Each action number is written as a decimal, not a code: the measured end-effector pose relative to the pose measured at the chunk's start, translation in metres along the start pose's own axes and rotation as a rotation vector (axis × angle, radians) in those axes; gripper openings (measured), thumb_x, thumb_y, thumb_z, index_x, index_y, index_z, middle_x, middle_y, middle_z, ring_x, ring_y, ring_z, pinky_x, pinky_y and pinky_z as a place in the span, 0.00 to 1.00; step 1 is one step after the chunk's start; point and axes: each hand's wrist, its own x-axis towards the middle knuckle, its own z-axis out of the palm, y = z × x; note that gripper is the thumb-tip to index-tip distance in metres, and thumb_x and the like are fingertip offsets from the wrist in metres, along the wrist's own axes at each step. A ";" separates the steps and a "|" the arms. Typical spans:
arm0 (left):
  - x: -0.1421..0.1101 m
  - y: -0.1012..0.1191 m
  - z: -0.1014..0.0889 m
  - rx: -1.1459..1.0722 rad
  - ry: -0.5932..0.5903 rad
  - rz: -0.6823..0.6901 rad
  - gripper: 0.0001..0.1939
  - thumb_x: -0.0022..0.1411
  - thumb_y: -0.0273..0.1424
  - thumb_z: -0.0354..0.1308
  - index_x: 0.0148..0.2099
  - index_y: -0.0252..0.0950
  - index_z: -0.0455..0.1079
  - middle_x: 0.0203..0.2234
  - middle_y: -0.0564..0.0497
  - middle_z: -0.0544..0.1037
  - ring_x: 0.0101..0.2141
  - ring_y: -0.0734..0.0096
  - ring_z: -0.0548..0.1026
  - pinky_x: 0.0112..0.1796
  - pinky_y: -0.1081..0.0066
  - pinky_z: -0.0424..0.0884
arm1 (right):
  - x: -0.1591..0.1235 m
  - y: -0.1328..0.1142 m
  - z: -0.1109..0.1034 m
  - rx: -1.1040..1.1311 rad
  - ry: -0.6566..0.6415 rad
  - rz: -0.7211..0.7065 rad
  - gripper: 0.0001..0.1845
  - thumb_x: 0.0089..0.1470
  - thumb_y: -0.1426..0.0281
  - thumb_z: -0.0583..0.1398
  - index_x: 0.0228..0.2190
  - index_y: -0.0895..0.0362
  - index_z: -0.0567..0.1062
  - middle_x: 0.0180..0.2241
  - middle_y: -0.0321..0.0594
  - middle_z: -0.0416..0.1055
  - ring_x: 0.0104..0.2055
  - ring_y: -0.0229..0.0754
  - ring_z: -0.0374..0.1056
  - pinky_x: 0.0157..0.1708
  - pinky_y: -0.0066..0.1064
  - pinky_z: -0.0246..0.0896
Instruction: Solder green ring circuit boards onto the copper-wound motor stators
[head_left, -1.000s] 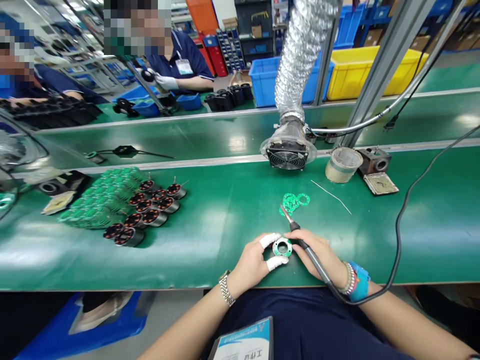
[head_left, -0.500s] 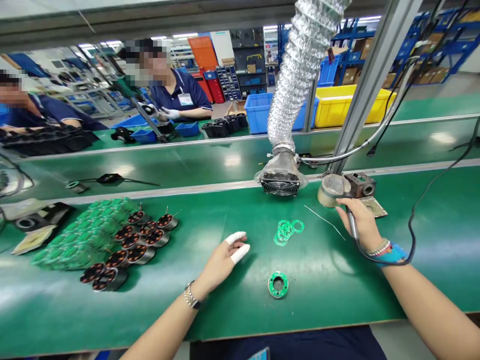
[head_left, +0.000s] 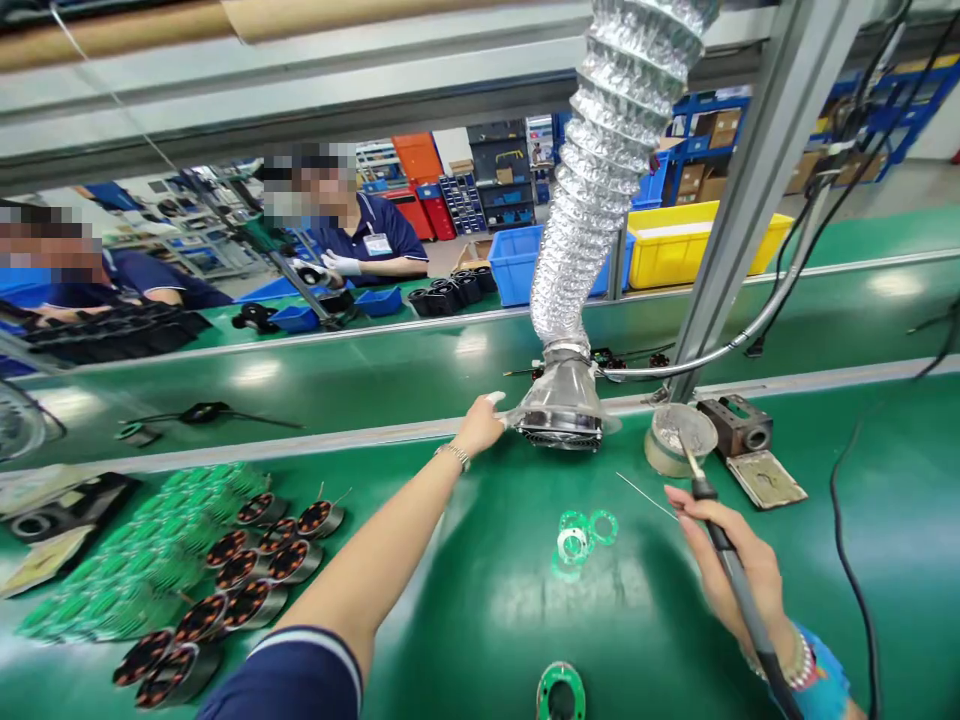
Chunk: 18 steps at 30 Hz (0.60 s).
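My right hand [head_left: 739, 570] is closed around a soldering iron [head_left: 727, 555]. The iron's tip reaches into a round pot [head_left: 660, 455] with pale contents. My left hand [head_left: 480, 427], with white finger covers, is stretched forward and grips the left edge of the fume extractor hood [head_left: 562, 405]. A thin solder wire [head_left: 645, 494] lies on the bench left of my right fingers. Several green ring-shaped circuit boards [head_left: 604, 527] lie overlapping below the hood. One round part with a green ring board [head_left: 561, 672] sits at the near edge, partly cut off.
Wound motor stators [head_left: 255, 603] and a block of green boards [head_left: 142, 560] occupy the left side. A silver duct [head_left: 577, 240] hangs to the hood beside a metal post [head_left: 720, 270]. An iron stand [head_left: 742, 425] and black cable [head_left: 851, 560] are at right. Two people work across the bench.
My left hand has moved forward from the bench onto the hood. My right hand has turned the soldering iron, its tip now in the pot. The camera view has tilted upward.
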 end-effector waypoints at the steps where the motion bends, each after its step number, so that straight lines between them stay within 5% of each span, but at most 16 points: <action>1: 0.012 0.002 0.004 -0.005 0.001 0.014 0.30 0.50 0.32 0.61 0.54 0.28 0.61 0.49 0.36 0.67 0.47 0.56 0.69 0.50 0.61 0.63 | 0.001 0.005 0.003 -0.030 0.014 -0.022 0.07 0.54 0.70 0.57 0.37 0.55 0.68 0.41 0.44 0.74 0.41 0.43 0.72 0.43 0.32 0.67; 7: 0.069 0.013 0.028 -0.066 0.011 0.077 0.38 0.47 0.31 0.63 0.59 0.28 0.55 0.55 0.35 0.59 0.54 0.55 0.62 0.54 0.65 0.58 | 0.004 0.025 0.005 -0.166 0.029 -0.016 0.09 0.53 0.67 0.58 0.37 0.56 0.69 0.39 0.43 0.75 0.39 0.43 0.73 0.45 0.32 0.65; 18: 0.118 0.024 0.058 -0.152 0.013 0.061 0.29 0.50 0.29 0.59 0.55 0.29 0.60 0.52 0.37 0.64 0.51 0.56 0.65 0.52 0.66 0.60 | 0.000 0.026 0.004 -0.161 -0.004 -0.036 0.09 0.51 0.67 0.58 0.36 0.56 0.70 0.37 0.44 0.76 0.38 0.45 0.74 0.44 0.31 0.67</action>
